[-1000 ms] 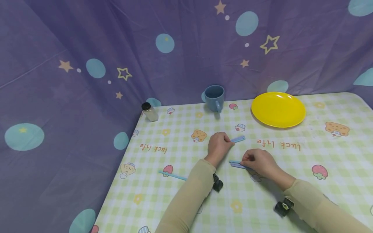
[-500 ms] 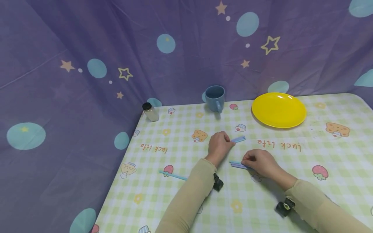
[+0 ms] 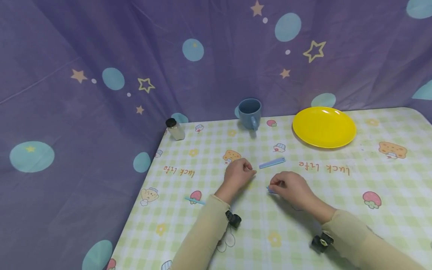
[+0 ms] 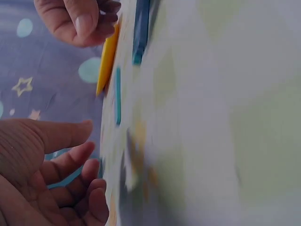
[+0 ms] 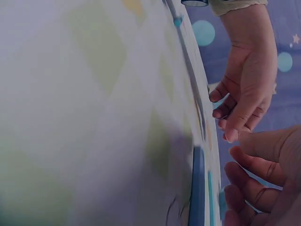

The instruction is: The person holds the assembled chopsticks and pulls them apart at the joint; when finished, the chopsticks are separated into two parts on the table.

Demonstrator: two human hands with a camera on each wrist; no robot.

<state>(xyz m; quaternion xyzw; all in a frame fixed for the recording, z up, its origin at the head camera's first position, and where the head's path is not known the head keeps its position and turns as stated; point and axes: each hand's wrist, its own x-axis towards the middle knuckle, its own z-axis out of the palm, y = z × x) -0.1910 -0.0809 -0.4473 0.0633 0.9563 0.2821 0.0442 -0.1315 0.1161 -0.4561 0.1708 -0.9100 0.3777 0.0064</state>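
Far blue-and-lilac stick bundle (image 3: 272,162): lying beyond both hands, long axis running left-right, right end angling away. Left hand (image 3: 237,174): hovering nearer, fingers loosely curling, empty. Right hand (image 3: 291,185): hovering over near stick bundle (image 3: 271,191), relaxed, gripping nothing.

Checked-cloth desk (image 3: 398,180): passages and obstructions.
Narrow gap between left hand (image 3: 237,175) and right hand (image 3: 293,186); bundle of thin blue-lilac sticks (image 3: 272,163) beyond it, second bundle (image 3: 272,190) by right fingertips. Wider lane between small black-lidded jar (image 3: 177,132) and blue handled mug (image 3: 246,119); lesser one between mug and round yellow plate (image 3: 324,128). Purple curtain (image 3: 216,75) bounds rear.
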